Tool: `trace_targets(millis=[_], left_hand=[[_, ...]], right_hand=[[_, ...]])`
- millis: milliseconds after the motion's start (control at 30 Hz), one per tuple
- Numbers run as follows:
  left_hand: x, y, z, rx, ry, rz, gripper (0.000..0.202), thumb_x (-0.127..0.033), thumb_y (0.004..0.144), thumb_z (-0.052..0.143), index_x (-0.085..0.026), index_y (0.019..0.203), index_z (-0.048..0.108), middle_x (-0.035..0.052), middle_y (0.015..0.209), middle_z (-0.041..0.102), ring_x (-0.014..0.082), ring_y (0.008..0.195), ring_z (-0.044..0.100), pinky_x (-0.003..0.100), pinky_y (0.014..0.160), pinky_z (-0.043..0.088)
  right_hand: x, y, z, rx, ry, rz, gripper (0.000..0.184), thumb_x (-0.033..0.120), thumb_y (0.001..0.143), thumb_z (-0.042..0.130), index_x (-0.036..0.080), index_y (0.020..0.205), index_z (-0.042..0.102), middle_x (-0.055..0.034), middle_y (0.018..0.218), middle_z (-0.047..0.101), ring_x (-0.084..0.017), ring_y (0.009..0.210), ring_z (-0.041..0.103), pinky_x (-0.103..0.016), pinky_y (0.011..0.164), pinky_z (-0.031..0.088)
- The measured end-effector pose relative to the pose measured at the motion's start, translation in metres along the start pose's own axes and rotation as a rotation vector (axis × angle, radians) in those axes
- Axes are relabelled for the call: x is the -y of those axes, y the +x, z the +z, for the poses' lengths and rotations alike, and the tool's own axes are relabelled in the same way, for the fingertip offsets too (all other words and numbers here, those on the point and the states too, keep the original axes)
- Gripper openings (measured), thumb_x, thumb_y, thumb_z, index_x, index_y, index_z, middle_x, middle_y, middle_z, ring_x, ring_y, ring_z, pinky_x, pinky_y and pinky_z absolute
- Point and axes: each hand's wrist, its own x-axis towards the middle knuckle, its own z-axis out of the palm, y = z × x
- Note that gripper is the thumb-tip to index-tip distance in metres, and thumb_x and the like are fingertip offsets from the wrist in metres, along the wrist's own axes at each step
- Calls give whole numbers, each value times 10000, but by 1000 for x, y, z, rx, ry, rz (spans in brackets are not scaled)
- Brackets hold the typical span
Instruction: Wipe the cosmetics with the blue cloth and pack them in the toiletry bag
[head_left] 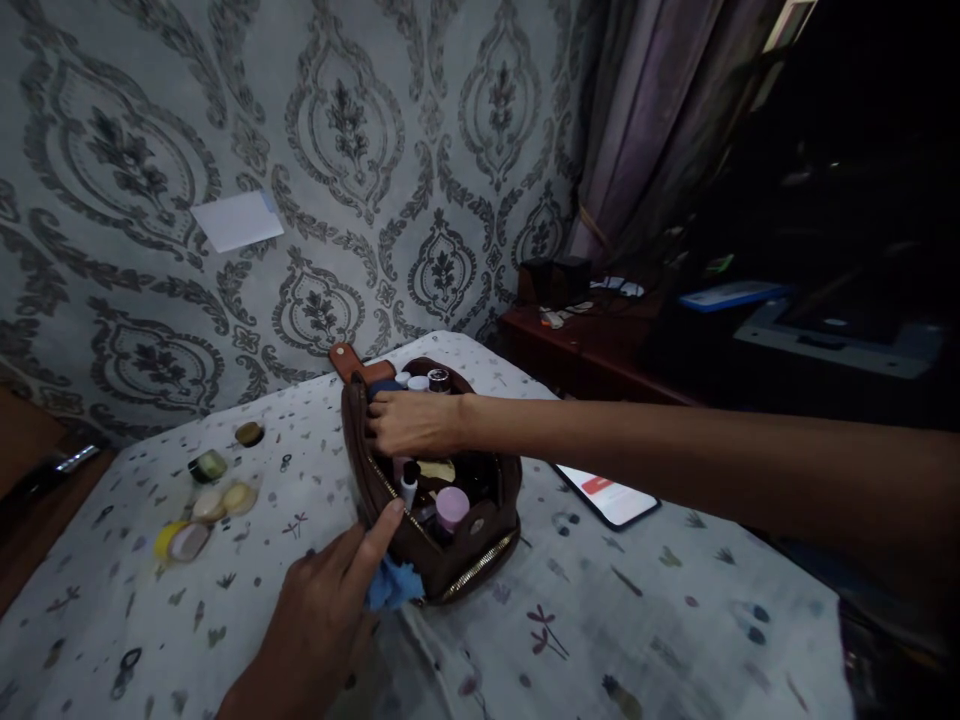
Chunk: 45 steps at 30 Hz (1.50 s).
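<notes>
A brown zip pouch lies unzipped on the patterned cloth, full of small cosmetics. Reaching in from the right, my right hand has its bent fingers down among the contents; the fingertips are hidden. Below them are a small tube with a black cap and a pink-lidded jar. My left hand is at the pouch's near left side, its upper finger touching the zipped rim. A crumpled blue cloth sticks out from under its closed fingers, against the pouch.
Several small jars lie to the left, among them a green one, a brown-lidded one and a yellow one. Right of the pouch, a phone with a lit screen lies partly under my forearm. A dark red table stands beyond.
</notes>
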Motion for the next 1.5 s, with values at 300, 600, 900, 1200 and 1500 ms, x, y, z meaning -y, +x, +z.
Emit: trace_targets(millis=[300, 600, 900, 1200, 1500], left_hand=[[2, -1, 0, 20, -23, -11, 957, -3, 723, 401, -288, 1584, 97, 83, 1189, 698, 212, 897, 722, 295, 692, 598], [2, -1, -3, 77, -18, -24, 876, -49, 821, 413, -286, 1586, 58, 104, 1193, 693, 219, 886, 724, 279, 642, 585], [0, 4, -5, 40, -16, 2, 911, -14, 776, 410, -273, 1584, 79, 91, 1118, 717, 206, 839, 730, 249, 576, 553], [1, 5, -11, 79, -52, 33, 858, -29, 809, 416, -253, 1579, 109, 98, 1216, 700, 187, 913, 734, 222, 633, 567], [5, 17, -30, 28, -151, -13, 526, -196, 964, 398, -276, 1482, 363, 53, 1292, 674, 146, 1066, 698, 178, 831, 552]], right_hand=[[-2, -47, -47, -36, 155, 192, 123, 201, 943, 565, 168, 968, 680, -118, 1061, 626, -259, 1042, 497, -325, 687, 402], [20, -66, -62, 24, 236, 281, 123, 128, 941, 539, 157, 1004, 640, -89, 981, 656, -223, 937, 546, -308, 650, 363], [21, -63, -48, -217, 550, 306, 38, 145, 936, 571, 147, 964, 597, -82, 945, 639, -197, 889, 561, -292, 752, 399], [24, -64, -42, -491, 818, 462, 51, 180, 910, 597, 161, 952, 574, -22, 859, 628, -153, 763, 548, -256, 722, 391], [26, -62, -32, -662, 758, 680, 48, 162, 911, 592, 145, 956, 594, -8, 788, 606, -147, 722, 525, -261, 715, 363]])
